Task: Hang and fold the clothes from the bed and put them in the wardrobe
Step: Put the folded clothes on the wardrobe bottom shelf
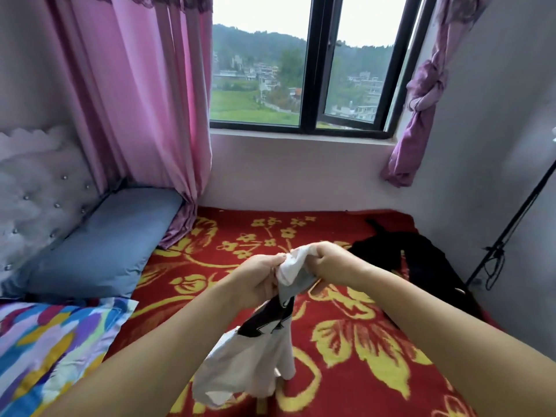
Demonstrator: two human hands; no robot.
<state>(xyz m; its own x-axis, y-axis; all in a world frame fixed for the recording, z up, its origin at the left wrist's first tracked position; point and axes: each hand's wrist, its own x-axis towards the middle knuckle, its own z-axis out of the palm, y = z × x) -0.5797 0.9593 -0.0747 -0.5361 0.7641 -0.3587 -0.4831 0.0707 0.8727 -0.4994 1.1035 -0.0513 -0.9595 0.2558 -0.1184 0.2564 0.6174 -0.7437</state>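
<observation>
Two hands meet above the middle of the bed [346, 341], both closed on the bunched top of a white garment [249, 353]; the left hand [261, 279] has its fingers curled round the gathered cloth from the left, and the right hand [329, 264] pinches the same bunch from the right, so the two hands sit just beside each other with the cloth between them; the garment hangs down from that grip toward the viewer, white for the most part, with a grey band just under the hands and a black patch lower down; whether its lower end touches the bed cannot be told; the bed is covered by a red blanket with yellow flowers; a black garment [421, 263] lies crumpled on the blanket at the right, near the wall, well apart from the white one; a blue pillow [99, 248] leans against the padded white headboard [39, 188] at the left; a pillow with a bright many-coloured cover [45, 347] lies nearer the viewer at the lower left; a pink curtain [135, 94] hangs at the left of the window [310, 64], and a purple curtain [421, 100], tied in a knot, hangs at its right; a thin black stand [508, 227] leans by the right wall.
</observation>
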